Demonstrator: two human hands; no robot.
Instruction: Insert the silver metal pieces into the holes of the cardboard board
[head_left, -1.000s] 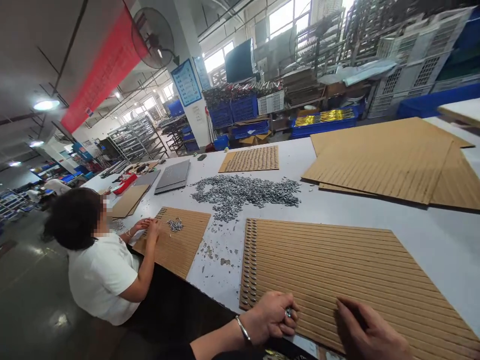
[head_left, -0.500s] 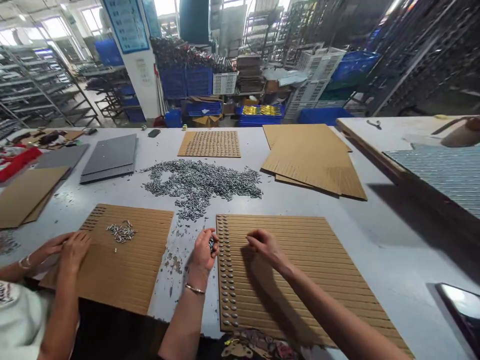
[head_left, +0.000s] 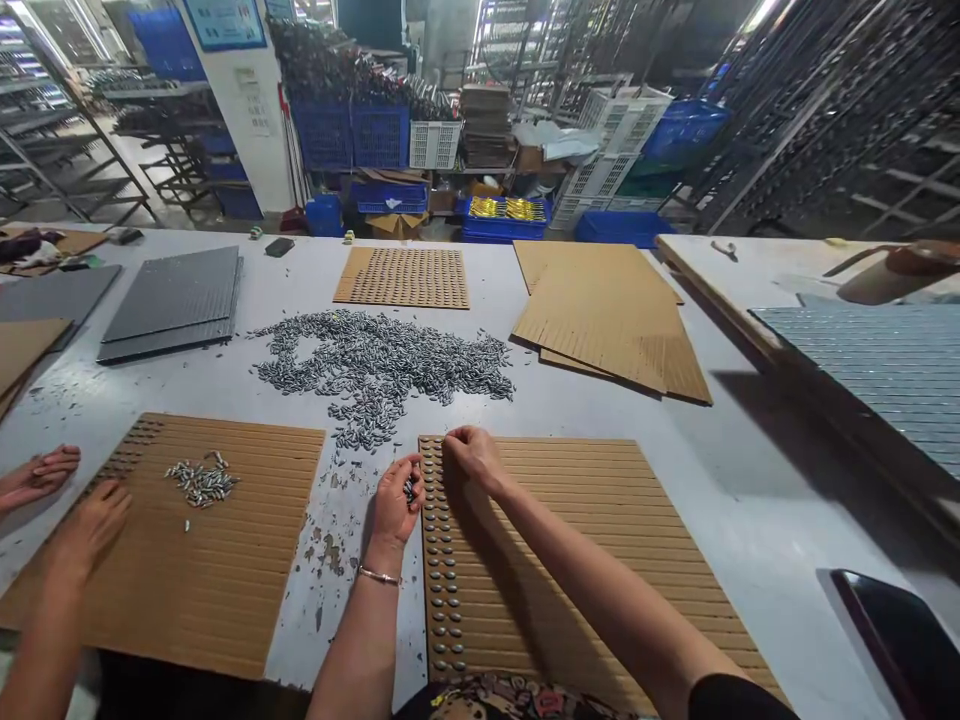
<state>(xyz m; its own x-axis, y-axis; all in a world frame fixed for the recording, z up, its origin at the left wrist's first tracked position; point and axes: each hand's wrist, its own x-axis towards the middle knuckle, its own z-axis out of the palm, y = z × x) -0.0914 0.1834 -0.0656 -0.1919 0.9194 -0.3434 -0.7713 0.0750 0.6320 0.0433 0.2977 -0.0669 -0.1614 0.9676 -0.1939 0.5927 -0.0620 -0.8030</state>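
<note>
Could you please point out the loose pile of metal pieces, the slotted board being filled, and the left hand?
pile of metal pieces (head_left: 390, 365), head view, middle of heap.
slotted board (head_left: 600, 520), head view, bare ridged surface.
left hand (head_left: 395, 500), head view, back of hand.

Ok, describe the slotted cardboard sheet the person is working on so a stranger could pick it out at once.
Start at the long grey table and its loose pile of small silvery metal pieces. Just nearer than that pile lies a brown slotted cardboard sheet, with the left hand at its edge and the right hand on its far corner. Unlike the neighbouring sheet bearing a small heap, its left edge carries a neat column of seated pieces.
</note>
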